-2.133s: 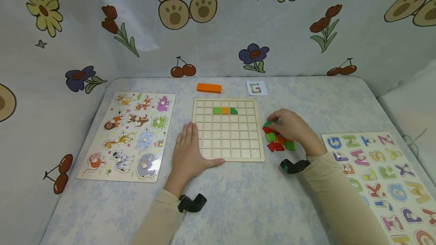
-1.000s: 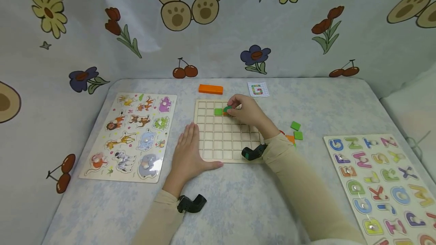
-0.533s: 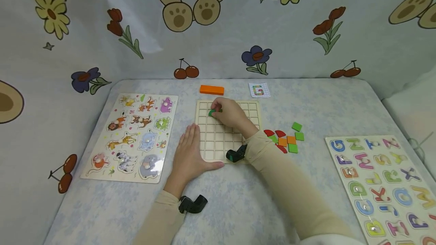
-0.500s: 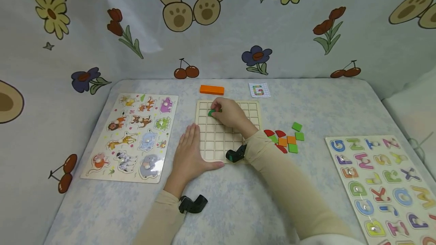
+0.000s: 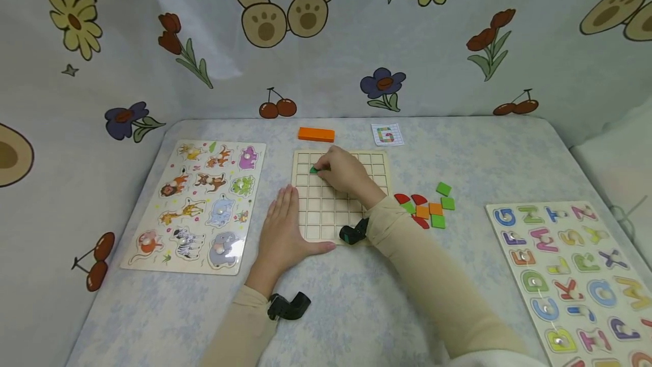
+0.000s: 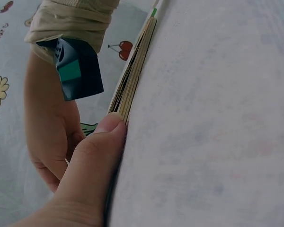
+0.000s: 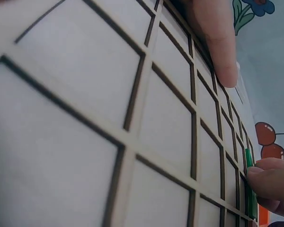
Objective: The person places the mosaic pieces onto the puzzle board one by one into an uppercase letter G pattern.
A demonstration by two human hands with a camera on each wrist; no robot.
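Note:
A wooden grid board point(image 5: 331, 217) lies mid-table. My right hand point(image 5: 343, 171) pinches a dark green quarter-round tile point(image 5: 313, 170) at a cell near the board's upper left; the right wrist view shows the green tile point(image 7: 249, 158) between fingertips at the grid. The hand hides the row beside it, so the tiles there cannot be seen. My left hand point(image 5: 280, 237) lies with straight fingers along the board's left side, thumb stretched along the near edge. In the left wrist view that thumb point(image 6: 92, 161) touches the board's edge point(image 6: 135, 71).
Loose red, green and orange tiles point(image 5: 421, 212) lie right of the board. Behind it are an orange block point(image 5: 316, 134) and a small pattern card point(image 5: 387, 135). An animal puzzle point(image 5: 196, 208) stands left, a letter puzzle point(image 5: 570, 276) right.
My right hand has come from the loose tiles leftward to the board with the green quarter-round tile, and the loose tiles are more spread out. My left hand stays in place.

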